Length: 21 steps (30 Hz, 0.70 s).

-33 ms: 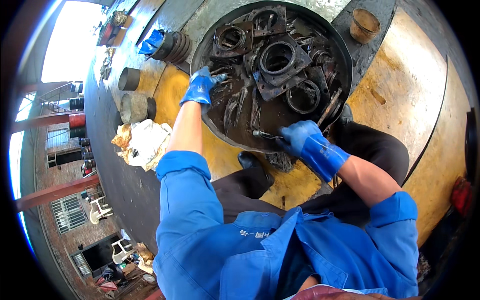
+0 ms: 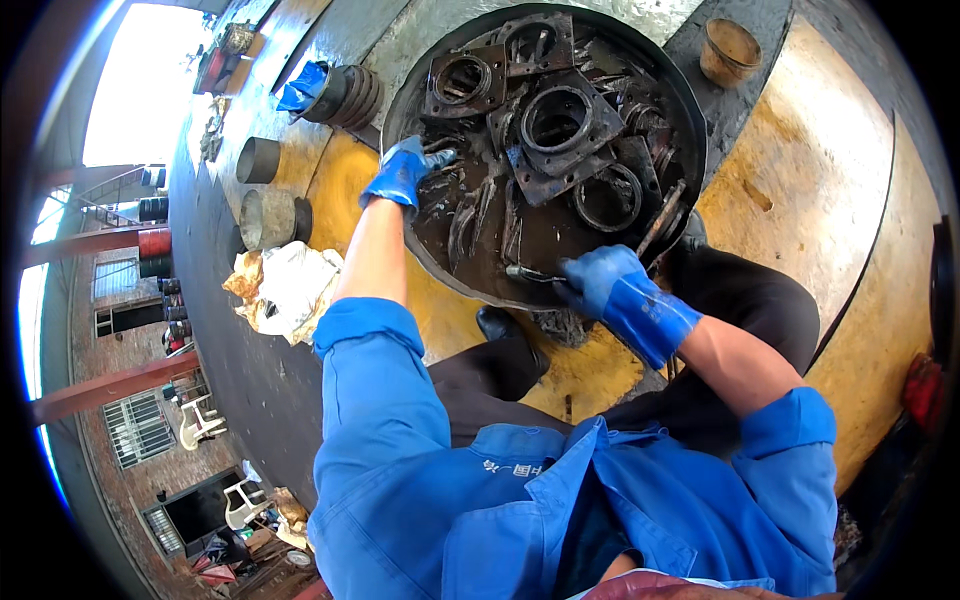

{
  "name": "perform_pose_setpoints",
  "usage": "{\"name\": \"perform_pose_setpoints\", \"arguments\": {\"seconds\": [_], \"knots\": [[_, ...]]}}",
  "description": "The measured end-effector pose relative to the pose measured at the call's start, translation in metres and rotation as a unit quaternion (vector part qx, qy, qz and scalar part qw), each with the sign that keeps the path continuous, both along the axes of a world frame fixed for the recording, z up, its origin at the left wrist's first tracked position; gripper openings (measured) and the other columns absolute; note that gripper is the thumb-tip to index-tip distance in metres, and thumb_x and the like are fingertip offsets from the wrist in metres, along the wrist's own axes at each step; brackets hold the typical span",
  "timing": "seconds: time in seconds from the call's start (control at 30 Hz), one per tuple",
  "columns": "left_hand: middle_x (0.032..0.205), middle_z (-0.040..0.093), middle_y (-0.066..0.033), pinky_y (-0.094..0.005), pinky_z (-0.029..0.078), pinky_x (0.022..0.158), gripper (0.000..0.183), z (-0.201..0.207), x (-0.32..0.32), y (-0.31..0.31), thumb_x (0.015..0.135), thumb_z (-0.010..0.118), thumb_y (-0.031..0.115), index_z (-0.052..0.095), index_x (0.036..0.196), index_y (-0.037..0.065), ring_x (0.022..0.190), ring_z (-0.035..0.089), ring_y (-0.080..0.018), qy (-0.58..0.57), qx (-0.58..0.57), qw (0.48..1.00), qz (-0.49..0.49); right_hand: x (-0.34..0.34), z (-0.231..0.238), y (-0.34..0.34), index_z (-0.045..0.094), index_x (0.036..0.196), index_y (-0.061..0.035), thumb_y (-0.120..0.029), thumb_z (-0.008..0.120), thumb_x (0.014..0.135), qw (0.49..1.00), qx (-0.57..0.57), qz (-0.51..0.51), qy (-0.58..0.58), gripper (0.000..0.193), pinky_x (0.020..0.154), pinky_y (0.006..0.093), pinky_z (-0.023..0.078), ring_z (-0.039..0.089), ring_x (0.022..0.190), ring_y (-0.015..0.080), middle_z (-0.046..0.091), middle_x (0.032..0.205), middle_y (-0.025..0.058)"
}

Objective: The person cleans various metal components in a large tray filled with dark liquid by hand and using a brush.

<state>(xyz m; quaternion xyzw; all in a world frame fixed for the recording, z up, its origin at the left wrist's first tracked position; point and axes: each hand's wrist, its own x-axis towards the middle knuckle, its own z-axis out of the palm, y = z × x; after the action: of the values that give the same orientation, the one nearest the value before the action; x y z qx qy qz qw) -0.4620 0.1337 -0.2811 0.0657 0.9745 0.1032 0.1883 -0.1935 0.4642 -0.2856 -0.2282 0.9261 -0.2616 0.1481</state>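
Note:
A wide, round dark metal pan (image 2: 432, 262) holds murky liquid and greasy metal parts. At its left rim my left hand (image 2: 398, 175), in a blue rubber glove, reaches in with fingers stretched apart beside blackened, narrow parts; I cannot make out anything held. My right hand (image 2: 612, 285), gloved alike, is closed at the near rim around a slim dark tool (image 2: 532, 273), whose end points left over the liquid. Square flanges with round holes, one a large flange (image 2: 555, 120), are piled in the pan's middle and far side. A loose ring (image 2: 607, 197) lies nearer me.
A brown bucket (image 2: 731, 52) stands beyond the pan on the right. Left of the pan are a ribbed cylinder (image 2: 352, 95), two short metal sleeves and a crumpled white cloth (image 2: 290, 285). A dark bar (image 2: 662, 215) leans at the right rim. Yellowish metal sheets cover the floor.
My left hand stays at the left rim, its fingers slightly shifted. The right hand and its tool have moved very slightly away from the pan's centre, toward me.

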Motion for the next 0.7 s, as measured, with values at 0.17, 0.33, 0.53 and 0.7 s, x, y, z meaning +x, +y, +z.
{"name": "perform_pose_setpoints", "arguments": {"seconds": [0.17,0.33,0.53,0.7], "knots": [[0.128,0.072,-0.0200,-0.0448,0.050,0.103,0.070,0.019,-0.008,0.027,0.086,0.079,0.055,0.067,0.135,0.006,0.122,0.067,-0.0346,-0.112,0.074,0.991,-0.026,0.001,-0.009,0.005,0.070,0.090,-0.0110,-0.043,0.061,0.097,1.000,-0.002,-0.002,0.026,0.033,0.071,0.0516,0.057,0.072,0.077,0.0379,0.074,0.081,0.0147],[0.132,0.069,-0.0239,-0.0466,0.049,0.105,0.074,-0.011,-0.015,0.021,0.086,0.073,0.062,0.068,0.133,0.004,0.126,0.064,-0.0392,-0.062,0.019,0.997,-0.042,-0.001,-0.006,0.007,0.068,0.089,-0.0102,-0.044,0.059,0.098,1.000,0.011,-0.009,0.022,0.036,0.070,0.0522,0.057,0.072,0.076,0.0383,0.074,0.080,0.0146],[0.136,0.063,-0.0293,-0.0470,0.046,0.109,0.083,0.008,0.002,0.028,0.089,0.064,0.069,0.065,0.134,-0.001,0.131,0.058,-0.0418,-0.011,-0.045,0.999,0.001,-0.001,-0.010,0.003,0.068,0.088,-0.0103,-0.044,0.060,0.098,0.999,-0.003,0.001,0.034,0.036,0.070,0.0518,0.057,0.072,0.076,0.0379,0.073,0.078,0.0147],[0.144,0.060,-0.0251,-0.0459,0.041,0.115,0.086,0.026,-0.002,0.035,0.092,0.057,0.072,0.060,0.142,0.002,0.139,0.054,-0.0377,-0.050,-0.083,0.995,-0.001,0.000,-0.012,0.004,0.069,0.088,-0.0106,-0.043,0.061,0.097,0.999,-0.013,0.007,0.048,0.034,0.069,0.0522,0.057,0.072,0.074,0.0380,0.073,0.076,0.0145]]}}
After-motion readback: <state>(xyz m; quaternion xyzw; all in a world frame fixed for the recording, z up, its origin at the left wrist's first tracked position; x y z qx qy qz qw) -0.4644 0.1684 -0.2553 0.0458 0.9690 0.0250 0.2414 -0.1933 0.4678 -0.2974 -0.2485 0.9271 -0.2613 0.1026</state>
